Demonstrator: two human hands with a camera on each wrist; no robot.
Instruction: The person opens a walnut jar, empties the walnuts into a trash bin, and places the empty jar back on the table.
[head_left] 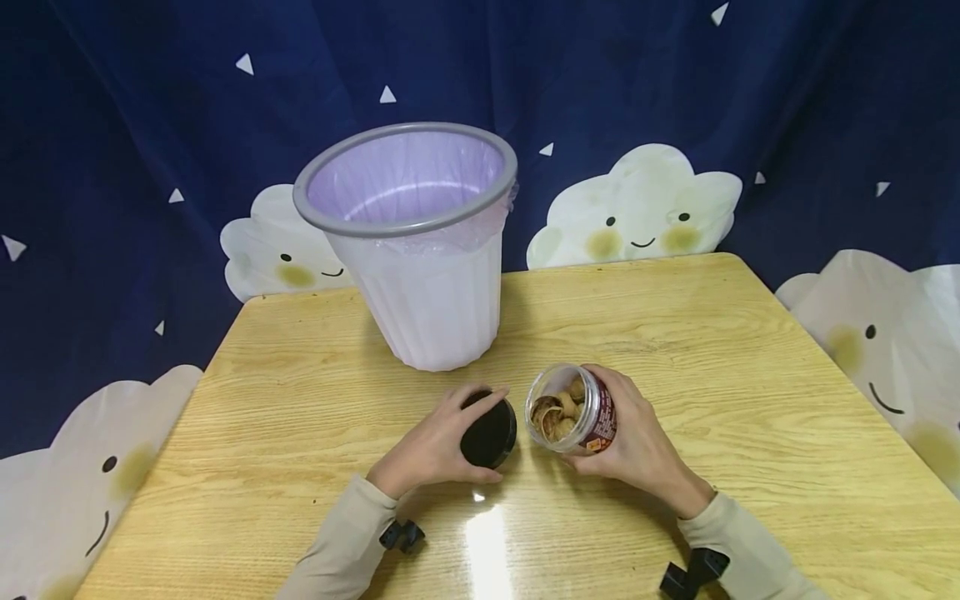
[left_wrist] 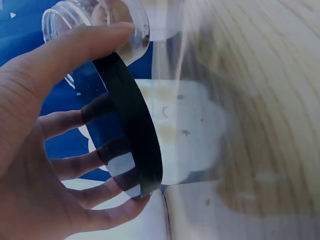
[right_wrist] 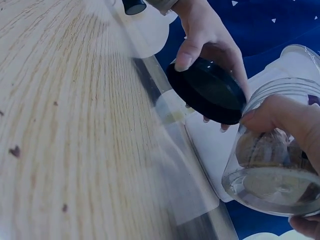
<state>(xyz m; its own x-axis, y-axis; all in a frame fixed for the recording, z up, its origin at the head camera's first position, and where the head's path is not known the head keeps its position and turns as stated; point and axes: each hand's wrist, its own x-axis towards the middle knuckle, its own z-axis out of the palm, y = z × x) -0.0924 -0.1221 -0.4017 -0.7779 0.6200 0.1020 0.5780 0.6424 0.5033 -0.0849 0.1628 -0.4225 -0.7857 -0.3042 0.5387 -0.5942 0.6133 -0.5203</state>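
My left hand [head_left: 429, 450] grips a round black jar lid [head_left: 489, 435] by its rim, thumb on one side and fingers on the other. In the right wrist view the lid's hollow underside [right_wrist: 210, 90] shows. Just to the right, my right hand [head_left: 637, 437] holds a clear plastic jar [head_left: 602, 421] around its side. The jar is tilted, its uncovered mouth facing left toward the lid. Inside lie several brown, shell-like pieces [head_left: 564, 410]. A dark red label is partly covered by the right hand. In the head view a narrow gap separates lid and jar.
A white ribbed trash bin [head_left: 435, 308] with a grey rim and a pale purple liner stands on the wooden table [head_left: 637, 325], beyond the hands. Behind the table hangs a dark blue curtain [head_left: 600, 75] with white clouds and triangles.
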